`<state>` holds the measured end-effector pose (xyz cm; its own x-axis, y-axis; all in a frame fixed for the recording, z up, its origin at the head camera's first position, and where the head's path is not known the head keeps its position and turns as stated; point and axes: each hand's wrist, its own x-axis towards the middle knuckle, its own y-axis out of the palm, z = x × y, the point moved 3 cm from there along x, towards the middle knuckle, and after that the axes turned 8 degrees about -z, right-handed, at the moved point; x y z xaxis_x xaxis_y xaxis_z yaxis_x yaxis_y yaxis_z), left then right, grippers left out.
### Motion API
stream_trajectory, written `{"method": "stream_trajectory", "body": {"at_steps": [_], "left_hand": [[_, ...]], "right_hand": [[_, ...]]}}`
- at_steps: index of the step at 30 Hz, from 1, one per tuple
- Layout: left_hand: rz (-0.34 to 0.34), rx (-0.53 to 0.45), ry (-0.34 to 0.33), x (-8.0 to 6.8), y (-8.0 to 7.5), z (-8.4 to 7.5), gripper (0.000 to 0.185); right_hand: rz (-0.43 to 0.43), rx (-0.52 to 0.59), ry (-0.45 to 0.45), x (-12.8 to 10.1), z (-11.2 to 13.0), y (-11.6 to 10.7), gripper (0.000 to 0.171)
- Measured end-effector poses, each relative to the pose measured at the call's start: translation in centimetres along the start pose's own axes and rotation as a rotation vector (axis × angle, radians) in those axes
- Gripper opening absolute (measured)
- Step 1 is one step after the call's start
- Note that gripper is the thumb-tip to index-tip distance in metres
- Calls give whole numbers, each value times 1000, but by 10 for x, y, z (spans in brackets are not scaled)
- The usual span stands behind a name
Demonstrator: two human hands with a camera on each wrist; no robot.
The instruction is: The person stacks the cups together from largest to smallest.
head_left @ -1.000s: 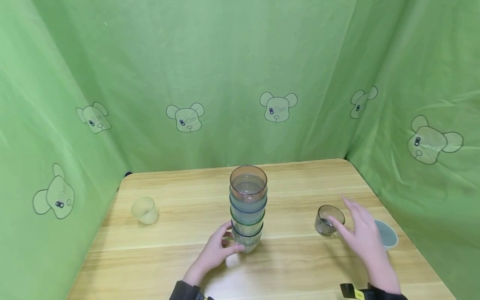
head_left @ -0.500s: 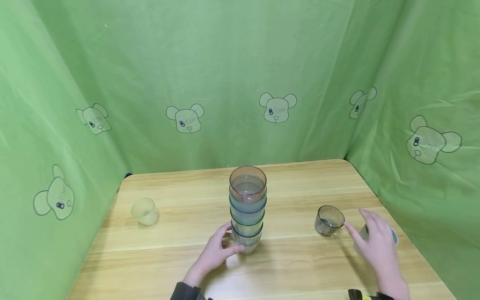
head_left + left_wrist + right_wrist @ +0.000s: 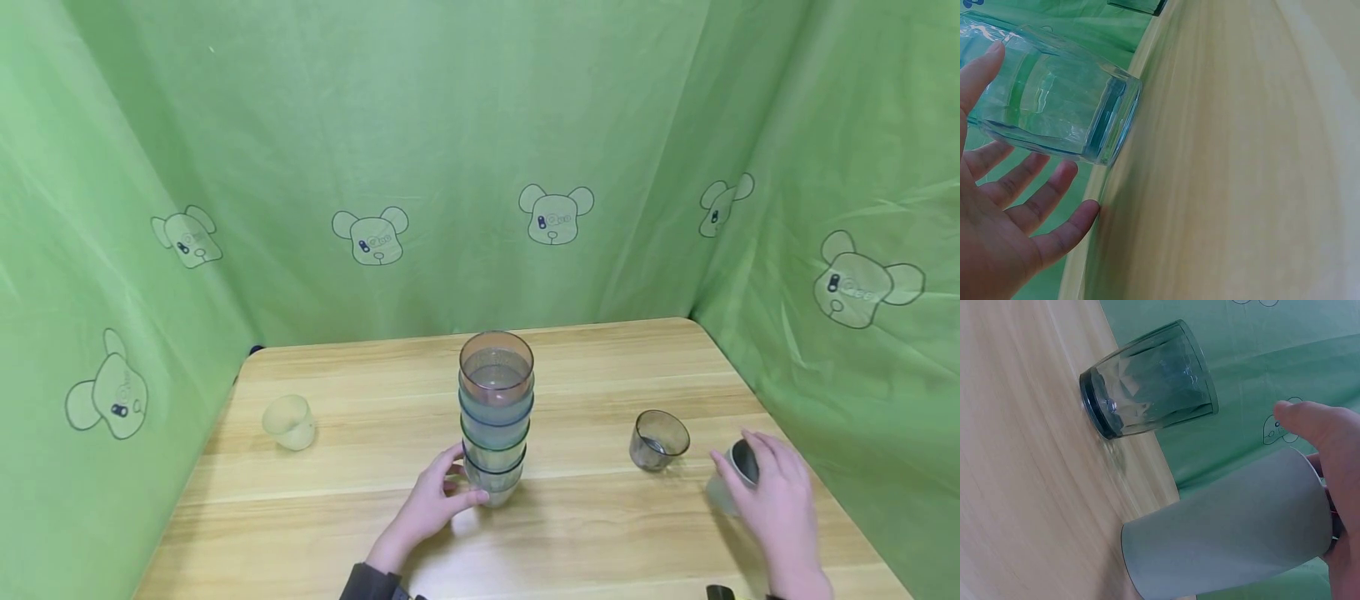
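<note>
A stack of nested clear and tinted glass tumblers [image 3: 496, 417] stands upright on the wooden table, with a brownish one on top. My left hand [image 3: 438, 497] is beside its base, thumb at the front and loosely bent fingers on the left. In the left wrist view the thumb overlaps the tumbler [image 3: 1054, 94] and the fingers are spread. My right hand [image 3: 780, 492] is over a grey-blue opaque cup [image 3: 722, 493], thumb left of its rim. In the right wrist view the thumb is apart from the cup [image 3: 1229, 525]; other fingers are partly hidden behind its rim.
A smoky grey glass tumbler [image 3: 651, 450] stands upright left of the grey-blue cup. Farther left on the table [image 3: 360, 525] is a pale yellowish cup [image 3: 291, 423]. Green curtains [image 3: 450, 125] with bear-head prints enclose the back and sides.
My right hand has moved rightward and nearer, from beside the smoky tumbler to the grey-blue cup. That cup now looks more upright, its opening less turned to the right. My left hand keeps its place.
</note>
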<state>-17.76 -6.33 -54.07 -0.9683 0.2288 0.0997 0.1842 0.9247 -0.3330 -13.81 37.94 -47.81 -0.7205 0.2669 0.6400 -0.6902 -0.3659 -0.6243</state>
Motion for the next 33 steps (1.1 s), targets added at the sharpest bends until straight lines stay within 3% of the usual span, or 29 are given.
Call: {"method": "stream_trajectory", "body": {"at_steps": [10, 21, 26, 33], "left_hand": [[6, -5, -2, 1, 0, 0, 76], [7, -12, -7, 0, -1, -3, 77], [4, -13, -3, 0, 0, -2, 77], [1, -7, -6, 0, 1, -1, 77]], "right_hand": [[0, -63, 14, -4, -5, 2, 62], [-101, 7, -20, -3, -2, 4, 59], [-151, 35, -61, 4, 6, 0, 60], [-213, 56, -183, 23, 28, -12, 58]]}}
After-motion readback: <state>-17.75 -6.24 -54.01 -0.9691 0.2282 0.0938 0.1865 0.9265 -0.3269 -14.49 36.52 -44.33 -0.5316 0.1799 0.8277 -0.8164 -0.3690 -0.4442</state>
